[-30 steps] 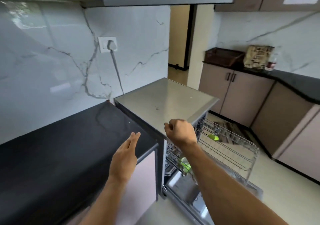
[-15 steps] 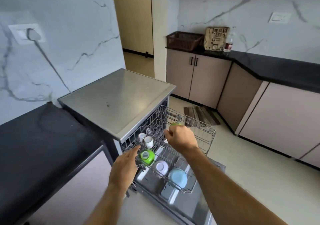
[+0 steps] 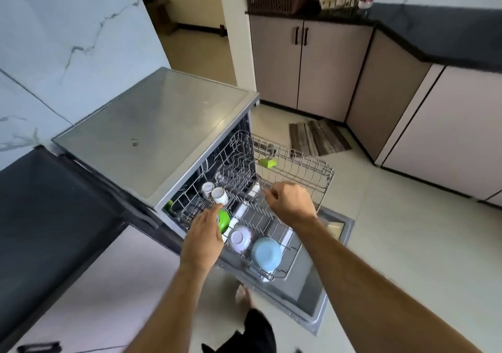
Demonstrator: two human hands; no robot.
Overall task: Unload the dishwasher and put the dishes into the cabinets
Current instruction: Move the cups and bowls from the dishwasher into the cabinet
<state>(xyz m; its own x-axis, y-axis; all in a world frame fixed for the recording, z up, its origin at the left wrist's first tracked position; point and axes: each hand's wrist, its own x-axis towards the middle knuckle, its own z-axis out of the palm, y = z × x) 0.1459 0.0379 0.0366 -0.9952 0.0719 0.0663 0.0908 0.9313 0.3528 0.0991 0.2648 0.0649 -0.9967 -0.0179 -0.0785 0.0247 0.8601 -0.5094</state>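
White cups (image 3: 219, 195) sit upturned in the pulled-out upper rack (image 3: 296, 167), where your left hand (image 3: 203, 235) reaches with fingers straight, holding nothing. Your right hand (image 3: 292, 204) curls over the rack wire. Judging so, unloading is just starting: pinch one cup, lift clear.

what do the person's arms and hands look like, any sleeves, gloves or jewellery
Both forearms are bare as far up as the view shows, with no sleeve edge in sight. The left hand and right hand wear no gloves. No watch, bracelet or ring is visible on either wrist or on the fingers that show, though the picture is slightly blurred.
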